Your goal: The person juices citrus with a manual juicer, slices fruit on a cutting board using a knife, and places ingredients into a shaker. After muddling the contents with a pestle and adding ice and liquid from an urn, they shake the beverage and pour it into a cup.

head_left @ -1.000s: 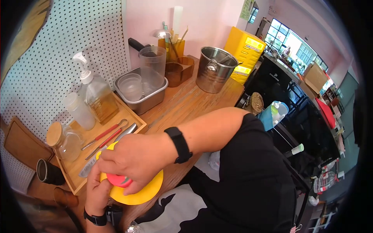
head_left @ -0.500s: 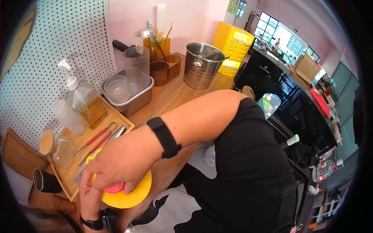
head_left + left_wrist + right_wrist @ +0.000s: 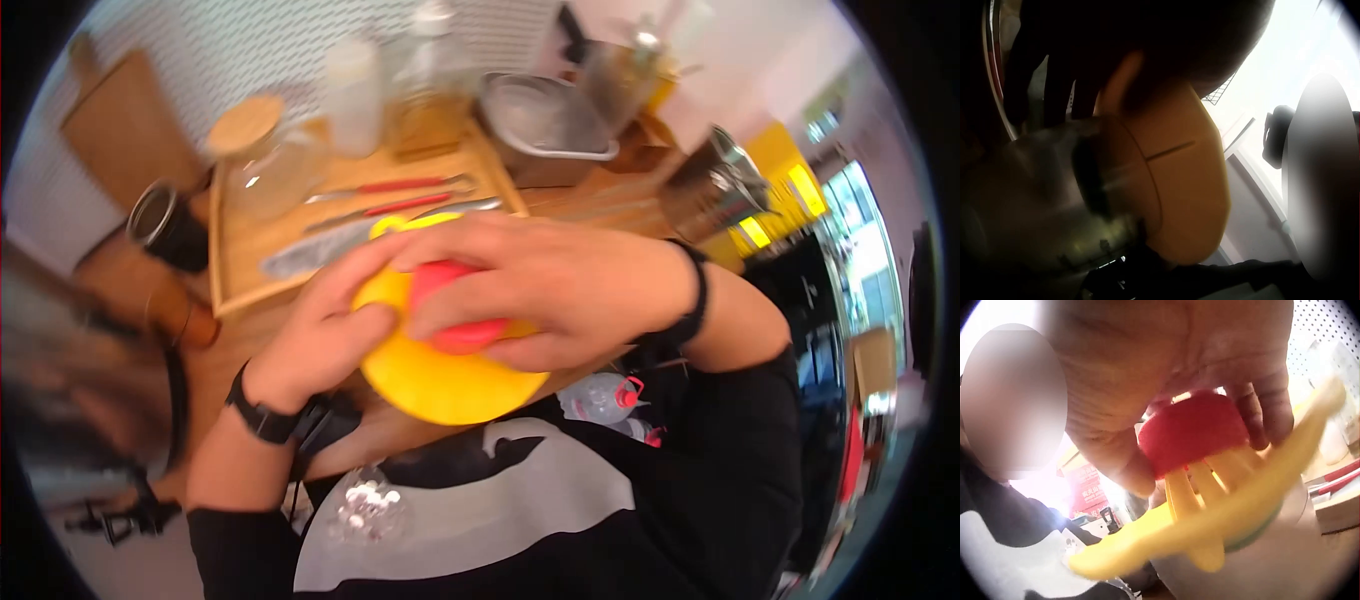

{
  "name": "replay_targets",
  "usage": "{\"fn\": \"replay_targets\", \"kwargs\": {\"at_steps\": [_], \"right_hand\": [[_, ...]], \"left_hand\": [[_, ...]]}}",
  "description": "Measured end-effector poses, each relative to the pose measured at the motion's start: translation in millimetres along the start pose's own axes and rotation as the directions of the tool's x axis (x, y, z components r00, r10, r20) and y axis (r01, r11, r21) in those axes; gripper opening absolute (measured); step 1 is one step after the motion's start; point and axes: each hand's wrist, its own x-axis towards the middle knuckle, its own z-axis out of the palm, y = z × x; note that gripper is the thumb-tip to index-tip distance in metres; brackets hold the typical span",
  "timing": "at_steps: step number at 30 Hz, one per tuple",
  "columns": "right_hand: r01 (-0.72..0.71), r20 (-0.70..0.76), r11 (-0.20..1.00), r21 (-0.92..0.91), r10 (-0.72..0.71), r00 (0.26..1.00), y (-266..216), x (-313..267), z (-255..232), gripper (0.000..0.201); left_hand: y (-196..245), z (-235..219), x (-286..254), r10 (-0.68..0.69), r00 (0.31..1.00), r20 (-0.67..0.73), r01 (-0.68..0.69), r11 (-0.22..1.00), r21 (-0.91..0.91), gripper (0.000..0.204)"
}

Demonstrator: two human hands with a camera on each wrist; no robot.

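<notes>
In the head view, my right hand (image 3: 545,285) grips a rounded red knob-like piece (image 3: 465,335) from above. Beneath it lies a wide yellow plastic disc (image 3: 440,385) with a small loop handle at its far edge. The right wrist view shows yellow prongs (image 3: 1182,497) running from the red piece (image 3: 1194,431) down to the disc. My left hand (image 3: 335,320) holds the disc's left side, thumb on top of its rim. A clear cylindrical container (image 3: 1035,187) stands against the disc's underside (image 3: 1188,181) in the dark left wrist view.
A wooden tray (image 3: 232,297) behind the hands carries a wood-lidded glass jar (image 3: 265,165), bottles, red-handled tools (image 3: 400,205) and a knife (image 3: 320,245). Farther right stand a metal pan (image 3: 560,150) and a steel bucket (image 3: 710,190). A dark cup (image 3: 170,225) is left of the tray.
The head view has swung, so the hands and disc now appear nearer its middle, with more of the left hand and red piece showing. Both hands keep their hold.
</notes>
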Motion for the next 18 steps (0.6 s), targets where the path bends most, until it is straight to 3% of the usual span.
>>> {"fn": "replay_targets", "kwargs": {"at_steps": [1, 5, 7, 8, 10, 12, 13, 15, 16, 18], "right_hand": [[-0.037, 0.091, 0.999, 0.012, 0.036, 0.995, -1.4, -0.9, -5.9, 0.044], [-0.011, 0.205, 1.000, -0.017, 0.014, 0.979, -13.5, 6.5, -13.4, 0.044], [-0.123, 0.133, 0.964, -0.238, 0.158, 0.978, -23.5, 8.9, -8.6, 0.045], [-0.073, 0.090, 0.940, -0.333, 0.109, 0.990, -20.1, 10.2, -2.7, 0.046], [-0.123, 0.039, 0.923, -0.365, 0.147, 0.988, -20.2, 13.3, 6.9, 0.047], [-0.188, -0.103, 0.884, -0.427, 0.160, 0.982, -20.0, 15.7, 18.2, 0.054], [-0.182, -0.097, 0.884, -0.431, 0.155, 0.983, -17.2, 15.4, 19.8, 0.054], [-0.364, -0.181, 0.901, -0.237, 0.327, 0.928, -12.6, 12.3, 21.3, 0.050], [-0.364, -0.179, 0.900, -0.239, 0.328, 0.928, -9.6, 10.1, 19.8, 0.050], [-0.290, -0.155, 0.957, -0.031, 0.282, 0.947, -2.9, 5.4, 12.8, 0.046]], "left_hand": [[1.0, -0.2, 1.4, 0.058, 0.997, 0.045, -0.059, 0.998, 0.015, 0.057], [8.3, 4.2, 2.6, 0.034, 0.999, 0.025, -0.035, 0.997, 0.071, 0.056], [6.9, 4.6, 3.7, -0.062, 0.994, 0.090, 0.069, 0.995, -0.075, 0.055], [6.0, 7.3, 4.3, -0.063, 0.994, 0.086, 0.070, 0.994, -0.082, 0.055], [4.5, 11.7, 5.0, 0.014, 1.000, -0.020, -0.015, 1.000, -0.023, 0.054], [4.5, 10.4, 4.3, 0.030, 0.999, -0.013, -0.029, 1.000, 0.005, 0.054], [5.0, 9.2, 4.0, 0.043, 0.999, -0.007, -0.043, 0.998, 0.037, 0.053], [14.0, 9.3, 2.6, -0.021, 1.000, 0.014, 0.021, 1.000, -0.023, 0.056], [17.1, 9.5, 2.0, -0.087, 0.995, 0.043, 0.090, 0.993, -0.079, 0.058], [15.5, 8.8, 1.7, -0.062, 0.997, 0.043, 0.066, 0.995, -0.074, 0.058]]}}
